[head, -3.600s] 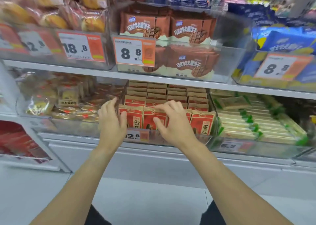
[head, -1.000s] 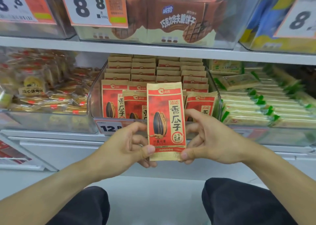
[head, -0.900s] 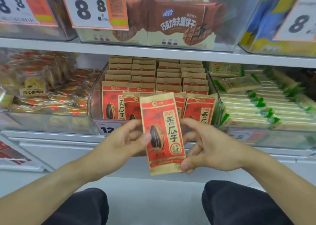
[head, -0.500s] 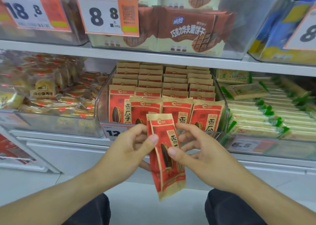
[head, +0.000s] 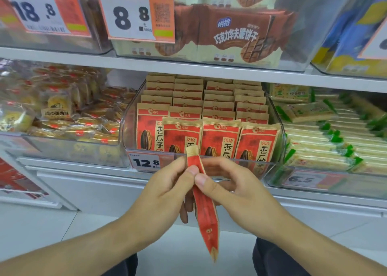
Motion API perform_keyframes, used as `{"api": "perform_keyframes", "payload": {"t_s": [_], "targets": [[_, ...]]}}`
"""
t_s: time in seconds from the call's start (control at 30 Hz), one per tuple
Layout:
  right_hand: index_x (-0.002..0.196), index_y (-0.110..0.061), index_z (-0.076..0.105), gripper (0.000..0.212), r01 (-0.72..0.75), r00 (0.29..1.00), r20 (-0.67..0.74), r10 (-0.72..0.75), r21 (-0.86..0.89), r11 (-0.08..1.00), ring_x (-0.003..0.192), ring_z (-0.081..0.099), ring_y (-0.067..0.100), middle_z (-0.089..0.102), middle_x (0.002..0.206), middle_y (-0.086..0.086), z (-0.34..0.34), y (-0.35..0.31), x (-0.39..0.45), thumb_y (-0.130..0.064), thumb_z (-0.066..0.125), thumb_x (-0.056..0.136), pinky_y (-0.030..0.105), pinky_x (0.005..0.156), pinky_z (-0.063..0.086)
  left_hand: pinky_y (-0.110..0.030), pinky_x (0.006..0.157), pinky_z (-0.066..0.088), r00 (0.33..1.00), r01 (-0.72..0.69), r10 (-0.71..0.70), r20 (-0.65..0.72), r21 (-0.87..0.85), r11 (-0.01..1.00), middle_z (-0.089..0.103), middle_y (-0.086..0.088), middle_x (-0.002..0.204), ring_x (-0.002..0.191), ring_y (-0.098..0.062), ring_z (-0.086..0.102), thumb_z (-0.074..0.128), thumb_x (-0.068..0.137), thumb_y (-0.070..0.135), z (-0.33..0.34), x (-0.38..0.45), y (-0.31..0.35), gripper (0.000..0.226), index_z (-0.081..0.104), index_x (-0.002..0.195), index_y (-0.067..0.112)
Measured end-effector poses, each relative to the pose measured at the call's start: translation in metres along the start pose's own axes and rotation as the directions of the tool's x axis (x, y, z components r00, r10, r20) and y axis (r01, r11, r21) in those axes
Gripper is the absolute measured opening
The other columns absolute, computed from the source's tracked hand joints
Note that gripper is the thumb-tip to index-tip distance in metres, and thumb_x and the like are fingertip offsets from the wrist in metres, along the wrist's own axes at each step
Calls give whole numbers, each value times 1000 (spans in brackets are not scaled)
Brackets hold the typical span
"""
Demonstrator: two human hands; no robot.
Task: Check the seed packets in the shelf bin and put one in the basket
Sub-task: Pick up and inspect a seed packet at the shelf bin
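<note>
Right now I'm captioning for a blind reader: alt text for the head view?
Both hands, left hand and right hand, pinch a red seed packet edge-on in front of a clear shelf bin full of matching packets, above a 12.8 price tag. No basket shows.

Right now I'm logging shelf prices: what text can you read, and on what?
"18.8": top left tag
"8.8", "500g": wafer bin tag
"12.8": seed bin tag
"6.5": right bin tag
"香瓜子": seed packets
Smaller print on the tags: blurred.
</note>
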State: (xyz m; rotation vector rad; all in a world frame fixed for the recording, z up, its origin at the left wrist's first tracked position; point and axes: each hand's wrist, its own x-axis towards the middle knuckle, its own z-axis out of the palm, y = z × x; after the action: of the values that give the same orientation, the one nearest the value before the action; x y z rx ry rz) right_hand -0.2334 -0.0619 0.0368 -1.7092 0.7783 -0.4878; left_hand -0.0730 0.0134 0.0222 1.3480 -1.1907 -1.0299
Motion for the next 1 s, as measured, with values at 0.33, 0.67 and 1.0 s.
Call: {"api": "perform_keyframes", "payload": {"t_s": [0.33,0.67,1.0], "targets": [[83,-5,77,43,29,997,-74,-20,119,992,79,73,29,78,79,6,16,-2,-1,-33,50,103,42,83,56,-37,51,52,998,-31,26,55,104,994,55,2,61,54,-16,57,49,102,38,-10,2,-1,30,62,86,16],[84,-9,79,31,68,982,-185,-47,112,991,77,77,20,79,80,3,7,0,5,-34,62,91,42,79,63,-35,57,56,988,-88,54,145,235,968,60,8,66,60,-13,59,48,98,41,-15,1,-1,22,60,85,28],[116,-53,65,61,-96,962,241,131,-151,984,116,64,-1,66,125,-27,-30,-10,3,-52,92,62,31,98,55,-36,49,54,988,-104,100,-120,-24,994,62,-19,63,50,-24,61,54,97,33,-24,9,11,28,64,81,12]]}}
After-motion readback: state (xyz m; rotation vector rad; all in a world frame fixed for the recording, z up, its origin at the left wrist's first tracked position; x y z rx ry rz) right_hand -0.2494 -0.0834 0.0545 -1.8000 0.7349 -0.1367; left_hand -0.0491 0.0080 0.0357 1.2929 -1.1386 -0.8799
